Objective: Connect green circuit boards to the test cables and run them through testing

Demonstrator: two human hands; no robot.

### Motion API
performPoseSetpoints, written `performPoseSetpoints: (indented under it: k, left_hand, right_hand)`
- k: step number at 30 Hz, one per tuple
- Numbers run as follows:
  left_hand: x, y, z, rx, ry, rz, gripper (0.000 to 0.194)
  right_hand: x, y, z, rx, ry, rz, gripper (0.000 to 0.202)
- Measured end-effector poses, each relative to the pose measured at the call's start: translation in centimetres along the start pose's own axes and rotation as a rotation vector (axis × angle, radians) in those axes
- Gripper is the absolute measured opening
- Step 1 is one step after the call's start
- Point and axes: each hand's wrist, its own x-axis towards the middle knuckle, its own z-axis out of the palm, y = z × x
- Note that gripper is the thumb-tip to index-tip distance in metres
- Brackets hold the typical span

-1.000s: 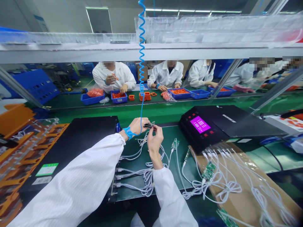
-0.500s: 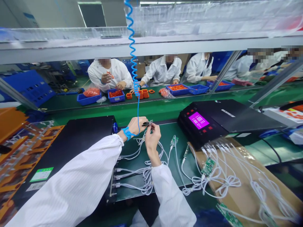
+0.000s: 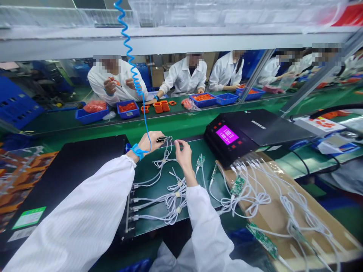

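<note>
My left hand (image 3: 151,141), with a blue wrist strap (image 3: 138,152) on it, is closed on a small circuit board (image 3: 165,139). The board is seen nearly edge-on, and white cables (image 3: 167,151) hang from its underside. Just right of the board, my right hand (image 3: 184,153) is raised with its fingers loosely bent and slightly apart. It no longer touches the board, and I see nothing in it. Below both hands, bundled white cables (image 3: 172,206) run from the side of a black box (image 3: 85,162).
A black tester with a lit purple screen (image 3: 227,135) stands at right. Green boards (image 3: 237,185) on white cables lie by a cardboard sheet (image 3: 272,211). A coiled blue cord (image 3: 127,49) hangs ahead. Across the belt, co-workers in white sit behind blue bins (image 3: 128,109) of orange parts.
My right hand has drawn away from the board to the right. White cables now show hanging beneath the board in my left hand. The whole view has shifted somewhat.
</note>
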Motion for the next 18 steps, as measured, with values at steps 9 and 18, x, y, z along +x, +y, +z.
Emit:
performPoseSetpoints:
  k: [9,18]
  left_hand:
    - [-0.1,-0.4,-0.1,-0.168,0.063,0.043,0.014]
    - [0.0,-0.5,0.2,-0.142,0.013,0.042,0.011]
  right_hand:
    - [2.2,1.6,2.8,0.025,-0.175,0.07,0.02]
    - [2.8,0.8,1.3,0.034,-0.182,0.087,0.016]
